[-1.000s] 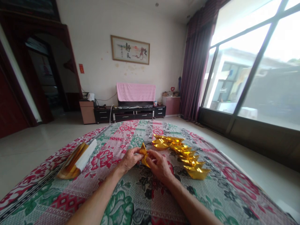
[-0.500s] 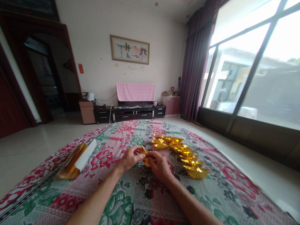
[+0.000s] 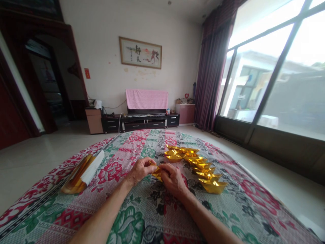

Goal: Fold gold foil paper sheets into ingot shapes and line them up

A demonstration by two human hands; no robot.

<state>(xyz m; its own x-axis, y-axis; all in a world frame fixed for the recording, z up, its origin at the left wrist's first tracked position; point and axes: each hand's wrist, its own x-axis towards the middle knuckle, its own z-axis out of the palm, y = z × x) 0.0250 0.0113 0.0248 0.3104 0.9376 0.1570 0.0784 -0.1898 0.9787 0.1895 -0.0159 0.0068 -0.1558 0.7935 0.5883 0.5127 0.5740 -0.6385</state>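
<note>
Between my two hands is a small piece of folded gold foil paper [image 3: 157,175], partly hidden by the fingers. My left hand [image 3: 142,171] pinches its left end between thumb and fingers. On the other end, my right hand [image 3: 173,177] is closed with thumb and fingertips pressed together. To the right of my hands, several folded gold paper ingots [image 3: 213,186] lie in a curved row on the cloth. Left of my left hand rests a stack of gold paper sheets [image 3: 82,176] with a white side showing.
A flowered cloth [image 3: 127,222] in red, green and grey covers the round table. Beyond it, a low black cabinet [image 3: 144,125] stands by the wall with a pink cloth [image 3: 147,99] above it. A large window [image 3: 261,78] is on the right.
The pointed gold flap that stood up by my left fingers is now lower and mostly hidden under them. Both hands stay in nearly the same place.
</note>
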